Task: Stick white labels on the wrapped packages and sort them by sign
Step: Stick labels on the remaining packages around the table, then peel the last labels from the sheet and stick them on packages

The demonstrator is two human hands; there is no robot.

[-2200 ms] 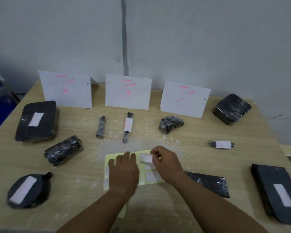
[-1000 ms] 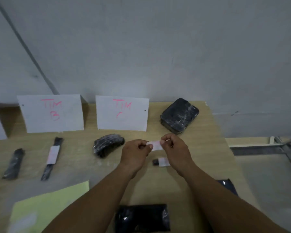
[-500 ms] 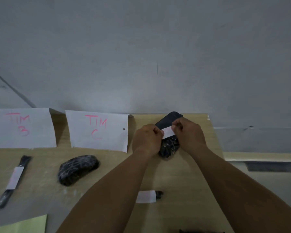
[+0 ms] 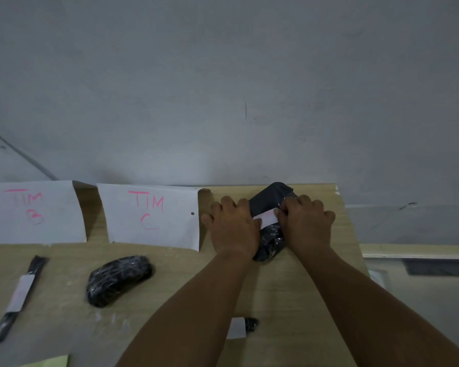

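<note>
**Label pressed onto far-right package**

Both hands press a white label (image 4: 266,218) onto the black wrapped package (image 4: 271,238) at the counter's (image 4: 297,292) far right: left hand (image 4: 232,229) flat on one end, right hand (image 4: 304,223) pinching the other. The "TIM C" sign (image 4: 150,215) stands left.

You stand at a makeshift sorting station in a plain room: a wooden table (image 4: 297,287) against a bare grey wall (image 4: 223,88), hand-lettered paper signs "TIM B" (image 4: 35,211) and "TIM C" (image 4: 150,214), and black-wrapped packages (image 4: 118,279).
</note>
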